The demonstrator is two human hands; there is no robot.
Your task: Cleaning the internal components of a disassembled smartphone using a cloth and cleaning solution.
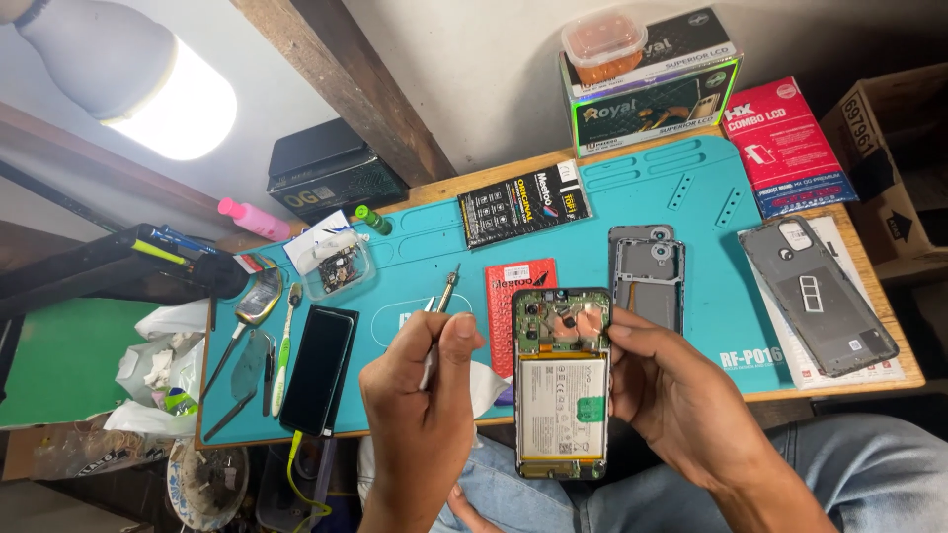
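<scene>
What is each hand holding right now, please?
Left hand: closed around a screwdriver.
Right hand: holding the opened phone by its edge.

We are looking at a small phone repair bench; a teal silicone work mat [691,197] covers a wooden table [894,326] under a bare bulb [148,84], with spare-part boxes [657,84] stacked at the wall. Around it lie a loose back cover [820,296], a phone frame [649,276], a dark phone [319,367] and hand tools [262,306]; an opened phone [560,380] shows its battery and board.
</scene>
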